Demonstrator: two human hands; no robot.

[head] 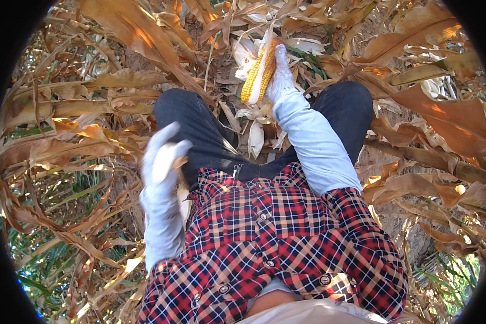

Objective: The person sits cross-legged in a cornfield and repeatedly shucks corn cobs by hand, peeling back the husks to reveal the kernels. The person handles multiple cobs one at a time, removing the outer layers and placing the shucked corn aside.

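My right hand (pixel 282 77), in a pale, dirty work glove, grips a yellow ear of corn (pixel 254 79) from its right side. Most of the kernels are bare, while a strip of pale husk (pixel 261 77) still lies along the cob. My left hand (pixel 162 154), also gloved, is blurred beside my left knee, apart from the ear. A whitish strip of corn husk (pixel 164 164) appears held in it, though the blur hides the exact grip. Peeled husks (pixel 256 137) lie on the ground between my legs, below the ear.
Dry corn stalks (pixel 81 107) and brown leaves (pixel 437 117) crowd both sides. More pale husks (pixel 437 91) show at the right. My bent knees in dark trousers (pixel 344 113) flank the ear. Bare soil (pixel 384 162) shows between the leaves, and green grass (pixel 85 182) grows at the left.
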